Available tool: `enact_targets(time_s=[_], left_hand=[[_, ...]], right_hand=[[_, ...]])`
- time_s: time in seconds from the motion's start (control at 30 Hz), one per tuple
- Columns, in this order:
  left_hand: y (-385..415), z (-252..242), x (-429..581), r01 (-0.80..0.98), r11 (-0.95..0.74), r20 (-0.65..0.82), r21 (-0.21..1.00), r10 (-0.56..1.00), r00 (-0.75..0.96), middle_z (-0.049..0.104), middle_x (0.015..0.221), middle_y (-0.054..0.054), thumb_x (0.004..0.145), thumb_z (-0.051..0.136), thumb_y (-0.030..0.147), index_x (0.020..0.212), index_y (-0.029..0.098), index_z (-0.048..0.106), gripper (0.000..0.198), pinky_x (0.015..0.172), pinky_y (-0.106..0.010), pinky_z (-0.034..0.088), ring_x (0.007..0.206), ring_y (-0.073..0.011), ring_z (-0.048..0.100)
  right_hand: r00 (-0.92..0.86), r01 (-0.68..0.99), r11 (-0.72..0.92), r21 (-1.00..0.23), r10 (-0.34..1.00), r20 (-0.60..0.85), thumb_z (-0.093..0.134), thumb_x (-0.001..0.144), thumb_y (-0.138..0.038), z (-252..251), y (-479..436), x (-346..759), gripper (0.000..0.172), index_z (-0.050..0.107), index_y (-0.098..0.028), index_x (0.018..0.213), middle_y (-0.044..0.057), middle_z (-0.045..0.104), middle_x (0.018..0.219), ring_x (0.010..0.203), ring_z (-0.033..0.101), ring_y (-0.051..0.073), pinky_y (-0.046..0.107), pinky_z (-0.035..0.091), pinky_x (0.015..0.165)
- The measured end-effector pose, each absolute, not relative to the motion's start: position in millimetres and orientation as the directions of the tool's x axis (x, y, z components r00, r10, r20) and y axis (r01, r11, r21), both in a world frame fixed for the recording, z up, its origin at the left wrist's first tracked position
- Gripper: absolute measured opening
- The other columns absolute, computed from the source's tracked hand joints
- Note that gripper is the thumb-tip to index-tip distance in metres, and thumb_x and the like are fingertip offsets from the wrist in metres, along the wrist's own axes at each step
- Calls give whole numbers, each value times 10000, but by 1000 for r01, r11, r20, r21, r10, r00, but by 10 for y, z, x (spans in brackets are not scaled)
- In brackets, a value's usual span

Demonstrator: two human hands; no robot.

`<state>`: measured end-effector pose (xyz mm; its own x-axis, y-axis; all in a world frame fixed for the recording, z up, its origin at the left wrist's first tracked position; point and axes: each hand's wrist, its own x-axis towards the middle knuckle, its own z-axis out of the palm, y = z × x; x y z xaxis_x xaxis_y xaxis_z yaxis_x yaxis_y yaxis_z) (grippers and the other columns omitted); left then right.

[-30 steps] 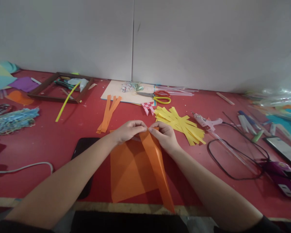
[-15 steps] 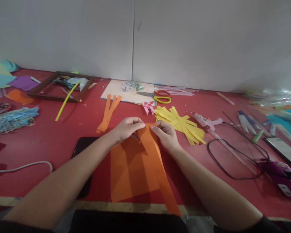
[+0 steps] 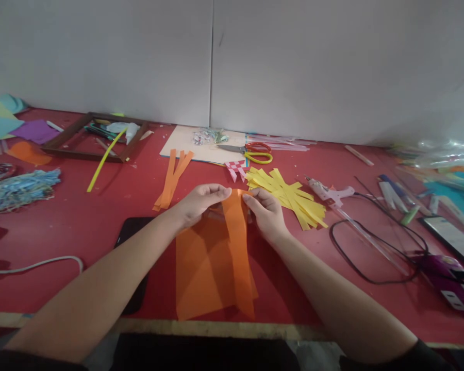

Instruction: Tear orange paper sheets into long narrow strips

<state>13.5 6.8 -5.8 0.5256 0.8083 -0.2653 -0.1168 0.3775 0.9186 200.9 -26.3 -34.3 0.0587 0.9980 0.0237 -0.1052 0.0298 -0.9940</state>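
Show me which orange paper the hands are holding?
The big orange sheet, pinched at its top edge by the left hand and right hand. The orange strips lie untouched beyond it.

Red table, cluttered from end to end. At the near edge, orange sheet, a flap folded over its right part. Just left of it, black slab, partly under an arm. Farther back, orange strips, small pink woven piece, fan of yellow strips. By the wall, cream card with scissors at its right end. Back left, wooden frame, yellow stick across its rim, purple paper, blue shreds. Near left, white cable. Right, glue gun, looped black cord, pens, screen.
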Motion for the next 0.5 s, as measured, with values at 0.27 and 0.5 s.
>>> enact_targets(time_s=[0.27, 0.5], left_hand=[[77, -35, 154, -82, 321, -246, 944, 847, 472, 670, 720, -7, 648, 860, 465, 746, 145, 626, 408, 532, -208, 542, 655, -127, 658], [71, -28, 164, -81, 302, -237, 950, 865, 443, 656, 690, 1, 633, 865, 455, 726, 144, 612, 411, 499, -192, 523, 617, -115, 642]], right_hand=[[15, -120, 32, -992, 999, 30, 770, 767, -474, -352, -258, 2008, 316, 619, -200, 717, -55, 554, 528, 413, 473, 80, 214, 381, 403], [53, -51, 82, -995, 995, 80, 766, 770, -468, -344, -257, 2015, 340, 581, -204, 664, -54, 520, 538, 462, 450, 85, 224, 360, 444]])
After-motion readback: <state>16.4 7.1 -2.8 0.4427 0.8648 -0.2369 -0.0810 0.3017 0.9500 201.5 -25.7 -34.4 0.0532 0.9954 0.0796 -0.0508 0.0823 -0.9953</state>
